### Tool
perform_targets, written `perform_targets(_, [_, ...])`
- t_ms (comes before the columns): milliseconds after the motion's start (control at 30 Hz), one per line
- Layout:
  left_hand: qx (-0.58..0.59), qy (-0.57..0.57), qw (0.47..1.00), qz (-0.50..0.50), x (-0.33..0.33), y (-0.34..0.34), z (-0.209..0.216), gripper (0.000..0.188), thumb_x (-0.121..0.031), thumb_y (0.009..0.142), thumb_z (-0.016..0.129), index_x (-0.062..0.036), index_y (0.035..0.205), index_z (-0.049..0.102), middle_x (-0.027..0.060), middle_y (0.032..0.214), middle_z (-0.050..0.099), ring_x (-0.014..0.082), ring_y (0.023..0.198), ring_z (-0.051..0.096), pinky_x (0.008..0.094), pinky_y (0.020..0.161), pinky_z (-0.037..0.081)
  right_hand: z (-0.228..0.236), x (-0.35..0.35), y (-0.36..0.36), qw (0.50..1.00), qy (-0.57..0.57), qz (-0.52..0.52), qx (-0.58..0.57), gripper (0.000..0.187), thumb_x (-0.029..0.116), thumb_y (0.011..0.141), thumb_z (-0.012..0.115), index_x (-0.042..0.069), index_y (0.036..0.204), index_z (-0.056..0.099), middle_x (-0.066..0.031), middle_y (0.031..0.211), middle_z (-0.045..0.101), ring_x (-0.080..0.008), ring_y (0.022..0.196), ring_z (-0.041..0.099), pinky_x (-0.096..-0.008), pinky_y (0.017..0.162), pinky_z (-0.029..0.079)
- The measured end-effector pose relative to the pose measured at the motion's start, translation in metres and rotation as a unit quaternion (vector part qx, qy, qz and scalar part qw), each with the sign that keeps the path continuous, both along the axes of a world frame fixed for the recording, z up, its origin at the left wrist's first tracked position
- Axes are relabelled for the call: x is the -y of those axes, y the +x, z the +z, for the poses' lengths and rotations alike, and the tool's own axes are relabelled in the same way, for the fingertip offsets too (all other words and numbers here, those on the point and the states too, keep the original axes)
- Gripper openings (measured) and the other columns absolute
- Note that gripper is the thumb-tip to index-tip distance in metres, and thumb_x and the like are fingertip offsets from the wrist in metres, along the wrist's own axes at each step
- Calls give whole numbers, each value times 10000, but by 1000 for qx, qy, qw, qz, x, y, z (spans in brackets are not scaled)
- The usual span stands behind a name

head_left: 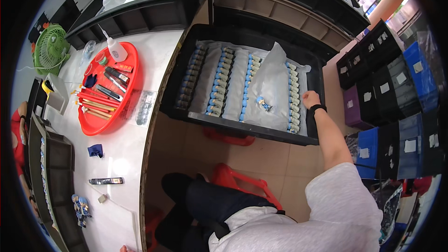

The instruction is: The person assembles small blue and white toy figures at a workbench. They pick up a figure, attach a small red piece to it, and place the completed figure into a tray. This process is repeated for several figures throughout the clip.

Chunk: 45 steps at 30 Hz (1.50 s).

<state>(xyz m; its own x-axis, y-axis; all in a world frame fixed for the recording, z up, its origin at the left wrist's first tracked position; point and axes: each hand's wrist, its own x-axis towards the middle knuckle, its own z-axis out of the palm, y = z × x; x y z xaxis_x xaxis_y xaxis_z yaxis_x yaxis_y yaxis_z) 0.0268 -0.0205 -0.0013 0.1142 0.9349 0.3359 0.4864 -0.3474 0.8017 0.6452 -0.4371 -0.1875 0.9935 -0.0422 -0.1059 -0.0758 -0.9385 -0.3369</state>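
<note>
Lying loose, figurine (264, 104) — left of right hand (310, 99)

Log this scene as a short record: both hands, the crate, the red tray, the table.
Right hand: curled at the crate's right side; contents unclear
Left hand: only a sliver at the lower edge
Black crate: four visible rows of figurines, pale paper, one single figurine lying on it
Red tray: white squeeze bottle, brushes
White table: dark blue cloth

A green fan (49, 49) stands at upper left, a red stool (227, 174) at lower centre, and stacked bins (391, 97) along the frame's right side.
</note>
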Motion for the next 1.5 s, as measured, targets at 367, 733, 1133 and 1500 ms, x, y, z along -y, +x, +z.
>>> perform_targets(367, [-26,32,999,-9,-4,-4,-4,178,-99,837,620,34,955,619,91,804,627,131,644,562,233,554,468,-11,-12,2,999,-18,-8,-49,211,28,640,656,77,845,653,-139,879,648,-289,879,620,-358,780,489])
perform_targets(733, [-21,45,999,-13,-5,-4,-5,168,-95,832,627,31,943,623,68,757,613,105,599,519,217,507,425,-20,-2,-2,998,8,-6,-61,288,95,626,758,57,890,651,-149,892,650,-271,871,626,-359,785,486])
perform_targets(1133, [-6,14,1000,1,-7,-11,-9,182,-101,829,631,25,960,617,79,797,618,120,639,544,220,535,445,-20,-14,-8,999,-6,-26,-30,232,91,680,712,52,898,643,-155,923,639,-295,890,616,-372,788,488])
perform_targets(1500, [-7,18,1000,-25,-4,-8,-9,177,-51,831,610,40,983,602,99,838,619,138,678,565,234,583,476,15,-18,0,993,-118,-16,22,151,74,735,563,44,859,645,-213,931,618,-360,916,595,-408,803,479])
